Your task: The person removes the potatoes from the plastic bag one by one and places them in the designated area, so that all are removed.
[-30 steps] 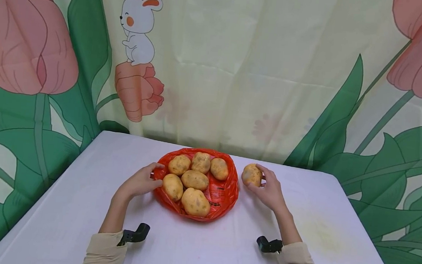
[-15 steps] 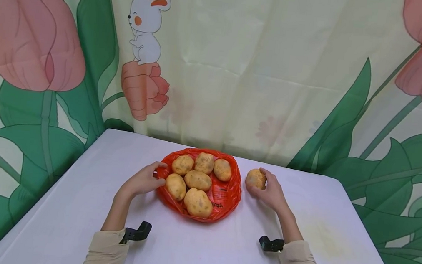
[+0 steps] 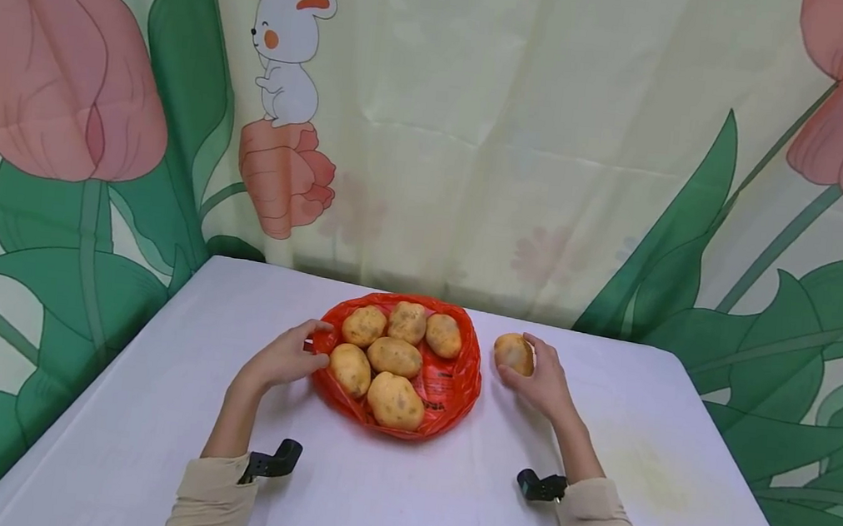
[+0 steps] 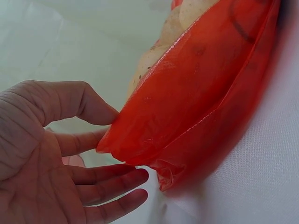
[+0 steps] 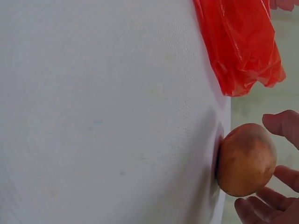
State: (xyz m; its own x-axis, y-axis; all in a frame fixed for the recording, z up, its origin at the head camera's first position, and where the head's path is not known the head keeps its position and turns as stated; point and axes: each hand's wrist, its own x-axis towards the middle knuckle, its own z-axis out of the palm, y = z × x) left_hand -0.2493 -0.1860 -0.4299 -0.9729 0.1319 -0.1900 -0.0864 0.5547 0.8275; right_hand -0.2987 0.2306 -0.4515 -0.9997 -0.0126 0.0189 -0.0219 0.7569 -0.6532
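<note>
A red plastic bag (image 3: 449, 382) lies open with several potatoes (image 3: 394, 401) inside. At its left rim, my left hand (image 3: 285, 360) holds the bag's edge; the left wrist view has the plastic between thumb (image 4: 96, 109) and index finger, the other fingers extended below. Right of the bag, my right hand (image 3: 541, 382) has thumb and fingers curled round a single potato (image 3: 514, 353). In the right wrist view this potato (image 5: 246, 160) sits close to the tabletop, with the fingertips (image 5: 245, 207) right at its side and the thumb near its top.
White cloth covers the table (image 3: 385, 502), with a faint yellowish stain at right. Behind its far edge hangs a curtain (image 3: 433, 130) printed with tulips and a rabbit. Each wrist wears a small black camera (image 3: 541, 486).
The single potato has turned in my right hand and shifted slightly right, away from the bag. My left hand stays at the bag's rim. The head view has shifted a little.
</note>
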